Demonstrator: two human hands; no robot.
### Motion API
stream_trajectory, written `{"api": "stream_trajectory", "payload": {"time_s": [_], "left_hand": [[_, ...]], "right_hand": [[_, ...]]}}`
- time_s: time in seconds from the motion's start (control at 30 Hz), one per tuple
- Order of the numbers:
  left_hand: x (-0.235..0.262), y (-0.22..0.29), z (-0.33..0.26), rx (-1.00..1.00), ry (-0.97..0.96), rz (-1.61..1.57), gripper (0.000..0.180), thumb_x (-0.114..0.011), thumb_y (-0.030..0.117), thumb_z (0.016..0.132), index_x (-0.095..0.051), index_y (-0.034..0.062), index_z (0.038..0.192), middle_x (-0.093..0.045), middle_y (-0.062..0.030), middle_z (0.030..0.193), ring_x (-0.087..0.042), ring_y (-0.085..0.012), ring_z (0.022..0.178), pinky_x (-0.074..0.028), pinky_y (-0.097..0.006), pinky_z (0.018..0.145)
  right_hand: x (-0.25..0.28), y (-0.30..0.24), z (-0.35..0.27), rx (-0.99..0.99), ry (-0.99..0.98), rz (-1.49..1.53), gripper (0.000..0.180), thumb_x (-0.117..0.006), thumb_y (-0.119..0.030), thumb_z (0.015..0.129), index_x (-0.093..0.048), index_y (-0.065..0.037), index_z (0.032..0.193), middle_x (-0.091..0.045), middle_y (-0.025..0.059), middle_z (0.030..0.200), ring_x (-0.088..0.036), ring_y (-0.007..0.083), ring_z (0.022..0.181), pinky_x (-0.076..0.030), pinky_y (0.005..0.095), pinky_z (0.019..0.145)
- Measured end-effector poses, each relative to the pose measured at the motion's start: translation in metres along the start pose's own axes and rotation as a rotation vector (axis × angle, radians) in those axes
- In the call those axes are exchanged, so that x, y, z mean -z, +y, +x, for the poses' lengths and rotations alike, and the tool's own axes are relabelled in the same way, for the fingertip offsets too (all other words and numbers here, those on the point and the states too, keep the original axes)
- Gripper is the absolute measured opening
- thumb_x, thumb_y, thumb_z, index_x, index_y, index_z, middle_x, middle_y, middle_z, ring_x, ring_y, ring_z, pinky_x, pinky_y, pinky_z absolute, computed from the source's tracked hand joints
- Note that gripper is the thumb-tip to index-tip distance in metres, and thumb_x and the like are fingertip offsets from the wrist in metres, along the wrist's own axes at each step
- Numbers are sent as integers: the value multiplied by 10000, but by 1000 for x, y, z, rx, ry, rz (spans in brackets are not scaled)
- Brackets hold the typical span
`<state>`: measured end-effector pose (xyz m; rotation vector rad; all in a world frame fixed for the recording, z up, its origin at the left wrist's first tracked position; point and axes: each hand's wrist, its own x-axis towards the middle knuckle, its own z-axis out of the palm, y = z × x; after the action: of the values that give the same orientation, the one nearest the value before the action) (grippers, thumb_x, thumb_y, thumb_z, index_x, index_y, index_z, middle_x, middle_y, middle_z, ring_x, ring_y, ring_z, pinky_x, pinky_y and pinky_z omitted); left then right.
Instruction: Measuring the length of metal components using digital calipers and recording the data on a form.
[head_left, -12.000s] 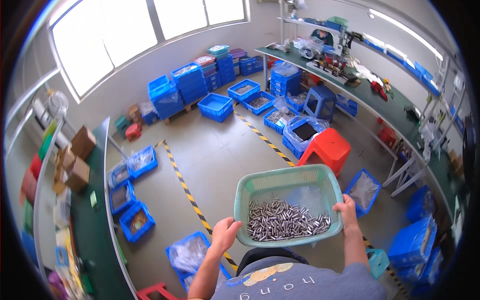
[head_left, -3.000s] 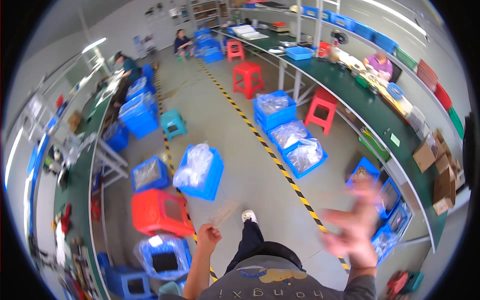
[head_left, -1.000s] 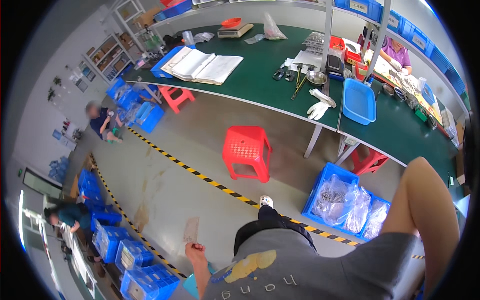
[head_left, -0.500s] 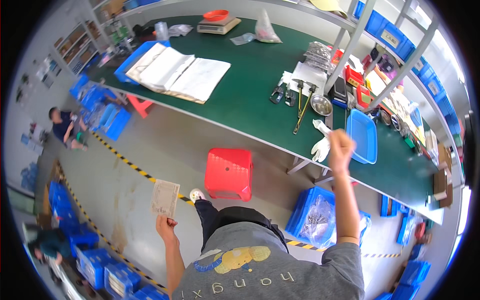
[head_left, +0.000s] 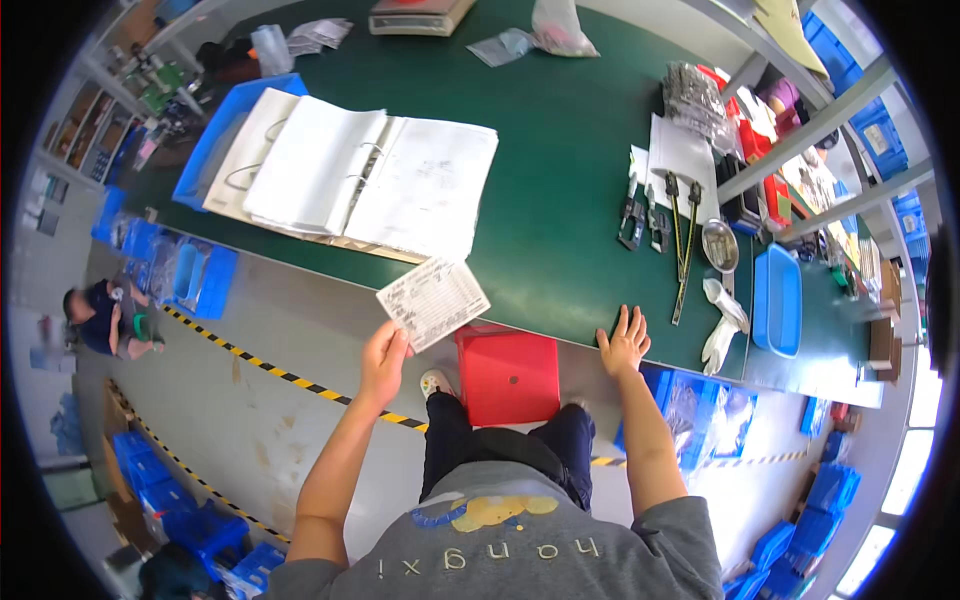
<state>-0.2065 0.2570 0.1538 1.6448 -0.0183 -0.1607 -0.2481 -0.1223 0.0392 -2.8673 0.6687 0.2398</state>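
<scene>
Card (head_left: pixel 438 300), probably light and flexible, suits edge gripping: your left hand (head_left: pixel 383 362) pinches its near side; your right hand (head_left: pixel 624 346) splays.

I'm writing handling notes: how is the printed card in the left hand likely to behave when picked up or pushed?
The printed card is probably fairly stiff: held by one edge in the left hand, it looks flat, without clear sagging. It seems thin, so likely light and easy to slide.
</scene>
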Motion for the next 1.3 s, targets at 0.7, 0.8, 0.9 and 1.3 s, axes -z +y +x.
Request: {"api": "stream_trajectory", "payload": {"time_s": [0.7, 0.8, 0.9, 1.3], "left_hand": [[-183, -66, 124, -49, -374, 4, 181, -429, 145, 831, -498, 27, 713, -470, 1, 642, -422, -65, 575, -336, -200, 527], [-215, -77, 128, -95, -500, -22, 175, -442, 139, 824, -497, 29, 698, -478, -4, 634, -429, -64, 574, -348, -202, 533], [-233, -89, 128, -136, -557, 12, 190, -439, 140, 825, -485, 32, 675, -489, -11, 635, -428, -68, 557, -348, -204, 522], [-249, -87, 126, -188, -421, -4, 208, -457, 162, 837, -453, 57, 658, -430, 8, 580, -402, -74, 536, -329, -217, 494]], "right_hand": [[43, 48, 19, 659, 67, 192, 681, -548, -443, 702, -354, -110, 1263, -325, 163, 1303, -291, 300, 1220, -218, 453, 1000], [33, 59, 11, 690, 185, 308, 559, -567, -335, 712, -436, -80, 1192, -410, 156, 1227, -367, 296, 1163, -263, 453, 973], [19, 82, 0, 814, 502, 569, 381, -601, -183, 669, -550, -64, 1028, -544, 114, 1044, -514, 272, 980, -377, 413, 865], [153, 260, 242, -276, 469, 317, 284, -581, -331, 681, -650, -59, 725, -610, 168, 711, -608, 291, 676, -465, 377, 602]]}}
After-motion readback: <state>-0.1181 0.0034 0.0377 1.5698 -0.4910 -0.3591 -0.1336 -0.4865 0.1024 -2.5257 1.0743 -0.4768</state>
